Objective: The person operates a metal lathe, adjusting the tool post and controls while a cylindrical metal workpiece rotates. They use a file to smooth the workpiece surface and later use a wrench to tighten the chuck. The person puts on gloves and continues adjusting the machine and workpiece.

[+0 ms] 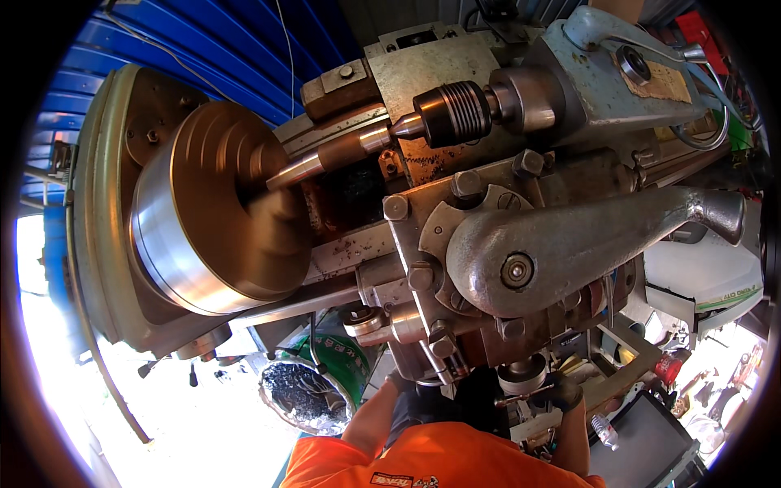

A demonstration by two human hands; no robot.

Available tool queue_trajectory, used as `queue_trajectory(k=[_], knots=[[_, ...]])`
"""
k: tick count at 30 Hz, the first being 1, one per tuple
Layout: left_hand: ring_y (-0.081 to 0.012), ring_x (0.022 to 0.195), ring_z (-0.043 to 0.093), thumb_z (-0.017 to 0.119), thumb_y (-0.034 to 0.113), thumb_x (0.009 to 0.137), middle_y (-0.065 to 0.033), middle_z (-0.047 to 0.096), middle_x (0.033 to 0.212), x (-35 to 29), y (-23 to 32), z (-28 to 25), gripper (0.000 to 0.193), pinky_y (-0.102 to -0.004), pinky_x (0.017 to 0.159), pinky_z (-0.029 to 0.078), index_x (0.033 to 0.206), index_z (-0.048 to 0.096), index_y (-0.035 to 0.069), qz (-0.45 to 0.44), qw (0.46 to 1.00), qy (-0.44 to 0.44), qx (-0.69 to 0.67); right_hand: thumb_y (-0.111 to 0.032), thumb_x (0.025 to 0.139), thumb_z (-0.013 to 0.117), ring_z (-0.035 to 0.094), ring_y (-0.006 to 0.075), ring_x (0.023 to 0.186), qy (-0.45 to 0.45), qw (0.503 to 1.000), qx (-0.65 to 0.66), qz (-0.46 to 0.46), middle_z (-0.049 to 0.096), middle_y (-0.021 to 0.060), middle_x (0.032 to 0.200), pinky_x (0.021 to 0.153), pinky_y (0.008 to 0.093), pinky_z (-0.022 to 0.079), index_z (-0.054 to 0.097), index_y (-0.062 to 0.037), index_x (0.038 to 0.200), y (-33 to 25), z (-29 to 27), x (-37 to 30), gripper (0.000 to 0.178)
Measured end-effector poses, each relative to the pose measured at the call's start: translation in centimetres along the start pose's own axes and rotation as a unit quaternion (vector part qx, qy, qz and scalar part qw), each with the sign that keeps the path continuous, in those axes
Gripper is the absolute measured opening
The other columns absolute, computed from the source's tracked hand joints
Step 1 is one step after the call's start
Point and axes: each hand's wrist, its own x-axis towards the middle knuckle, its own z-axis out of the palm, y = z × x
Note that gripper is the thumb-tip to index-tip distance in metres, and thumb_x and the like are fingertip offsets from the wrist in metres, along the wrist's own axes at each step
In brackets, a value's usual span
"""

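A metal lathe fills the view. Its round chuck at the left is blurred by spinning, and a stepped steel shaft runs from it to the ridged live center in the tailstock. My left hand is at the lathe's front, below the tool post; the machine hides most of its fingers. In a dark glove, my right hand is closed at the end of a thin crank handle beside a round handwheel. The large tool post lever stands above both hands.
The grey-blue tailstock rises at the upper right. Below the lathe is a green bucket holding dark, shiny material. At the lower right are a plastic bottle and a dark flat panel. Blue corrugated wall stands behind.
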Motion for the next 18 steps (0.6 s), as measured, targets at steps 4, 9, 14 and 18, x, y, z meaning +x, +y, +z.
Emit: queue_trajectory(k=[4,9,14,18], knots=[[-0.0269,0.063,0.064,0.054,0.045,0.086,-0.0117,0.067,0.082,-0.1,0.0,0.0,0.041,-0.0439,0.053,0.049,0.102,0.068,0.010,-0.003,1.000,0.001,-0.007,-0.019,0.064,0.079,0.066,0.0148,0.064,-0.028,0.999,0.045,0.000,0.070,0.0076,0.073,0.059,0.0275,0.050,0.072,-0.0003,0.087,1.8,-0.4,0.9,0.030],[-0.0271,0.062,0.063,0.054,0.045,0.087,-0.0121,0.067,0.081,-0.1,0.2,-0.1,0.042,-0.0442,0.053,0.049,0.102,0.067,0.009,-0.005,1.000,0.003,-0.017,-0.015,0.068,0.081,0.066,0.0149,0.064,-0.013,0.999,0.037,-0.024,0.070,0.0081,0.073,0.059,0.0266,0.050,0.071,0.0022,0.085,4.5,-0.6,2.1,0.027],[-0.0274,0.062,0.063,0.054,0.045,0.087,-0.0125,0.066,0.081,-0.2,0.4,0.0,0.042,-0.0445,0.052,0.049,0.103,0.067,0.008,-0.009,1.000,0.005,-0.024,-0.012,0.068,0.081,0.066,0.0159,0.063,-0.005,0.998,0.058,-0.026,0.070,0.0094,0.074,0.059,0.0277,0.052,0.070,0.0043,0.085,5.9,-0.8,2.7,0.025],[-0.0276,0.061,0.063,0.053,0.045,0.088,-0.0129,0.066,0.081,-0.2,0.3,0.1,0.043,-0.0447,0.052,0.048,0.103,0.067,0.007,-0.011,0.999,0.005,-0.030,-0.010,0.069,0.080,0.067,0.0170,0.064,-0.045,0.989,0.137,-0.042,0.070,0.0103,0.074,0.059,0.0279,0.053,0.070,0.0050,0.085,5.8,-0.8,2.7,0.024]])
